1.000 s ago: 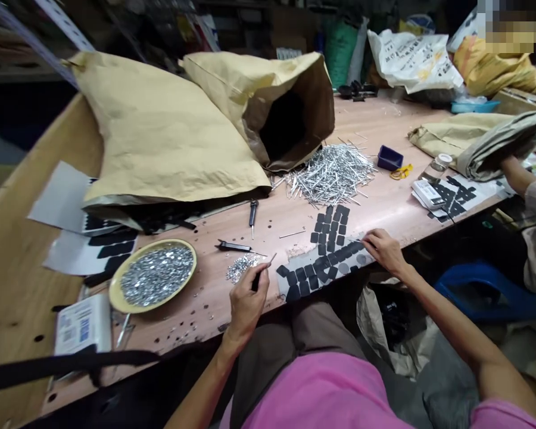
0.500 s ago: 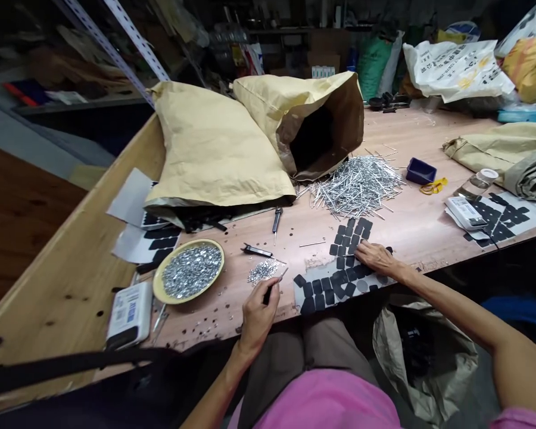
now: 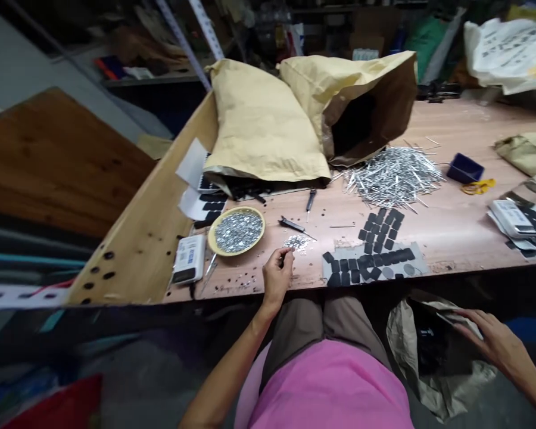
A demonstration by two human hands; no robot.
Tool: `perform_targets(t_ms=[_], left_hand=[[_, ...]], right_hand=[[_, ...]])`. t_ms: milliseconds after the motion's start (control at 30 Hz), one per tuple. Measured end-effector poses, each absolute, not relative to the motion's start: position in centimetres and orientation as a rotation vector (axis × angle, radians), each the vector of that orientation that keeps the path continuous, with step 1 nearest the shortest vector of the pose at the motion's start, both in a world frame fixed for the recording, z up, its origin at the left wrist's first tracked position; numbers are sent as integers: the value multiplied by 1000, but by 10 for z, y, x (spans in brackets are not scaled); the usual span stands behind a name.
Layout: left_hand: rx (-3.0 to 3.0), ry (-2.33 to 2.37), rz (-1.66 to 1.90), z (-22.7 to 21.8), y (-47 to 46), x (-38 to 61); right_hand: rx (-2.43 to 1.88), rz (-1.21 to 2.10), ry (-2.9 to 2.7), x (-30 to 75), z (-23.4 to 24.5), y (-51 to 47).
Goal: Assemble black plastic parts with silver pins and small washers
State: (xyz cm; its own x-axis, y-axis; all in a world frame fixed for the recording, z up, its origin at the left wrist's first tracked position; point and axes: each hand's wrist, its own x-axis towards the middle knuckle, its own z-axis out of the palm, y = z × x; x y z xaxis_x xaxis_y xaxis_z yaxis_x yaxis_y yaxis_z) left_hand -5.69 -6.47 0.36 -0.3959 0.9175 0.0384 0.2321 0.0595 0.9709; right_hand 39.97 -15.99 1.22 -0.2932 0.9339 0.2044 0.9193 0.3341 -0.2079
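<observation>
My left hand [image 3: 277, 275] is at the table's front edge, with thumb and fingertips pinched together beside a small heap of shiny metal bits [image 3: 298, 242]. What the pinch holds is too small to make out. Just behind that heap lies a black-handled tool with a thin metal shaft [image 3: 293, 224]; a second such tool [image 3: 311, 201] is farther back. Below the table on the right, my right hand [image 3: 495, 338] is open, fingers stretched, over the rim of a paper sack [image 3: 402, 333] with dark things inside. I cannot tell whether it touches the sack.
A yellow bowl [image 3: 214, 238] full of metal bits stands left, beside a white scale [image 3: 190, 256]. Black pads [image 3: 379, 229] lie in rows. Behind them are a heap of metal rods [image 3: 397, 176], large paper sacks [image 3: 263, 125] and a blue tray [image 3: 465, 169].
My right hand has left the black pads and moved down right to the sack below the table. My left hand remains near the small heap, still pinched. The view has swung left.
</observation>
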Motion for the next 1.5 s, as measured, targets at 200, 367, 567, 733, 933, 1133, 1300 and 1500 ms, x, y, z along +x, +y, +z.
perform_targets(t_ms=[200, 367, 567, 733, 933, 1133, 1300, 1500], left_hand=[[912, 1688, 1407, -6, -63, -69], [776, 1639, 1398, -14, -70, -70], [651, 1475, 1274, -13, -76, -66], [542, 1395, 1203, -10, -71, -62], [524, 1313, 1116, -6, -67, -59], [562, 1215, 1022, 0, -67, -49], [594, 1191, 1023, 0, -65, -39], [701, 1189, 1051, -1, -66, -35]], right_hand=[[-1497, 110, -2279, 309, 17, -90], [-1187, 312, -2505, 164, -1, -9], [-1373, 164, -2927, 83, -19, 27], [-1365, 154, -3041, 73, -13, 28], [-1302, 739, -2420, 82, -22, 34], [-1206, 1231, -1572, 89, -18, 11], [-1201, 1346, -1355, 92, -7, -3], [-1250, 1226, -1330, 96, -9, -10]])
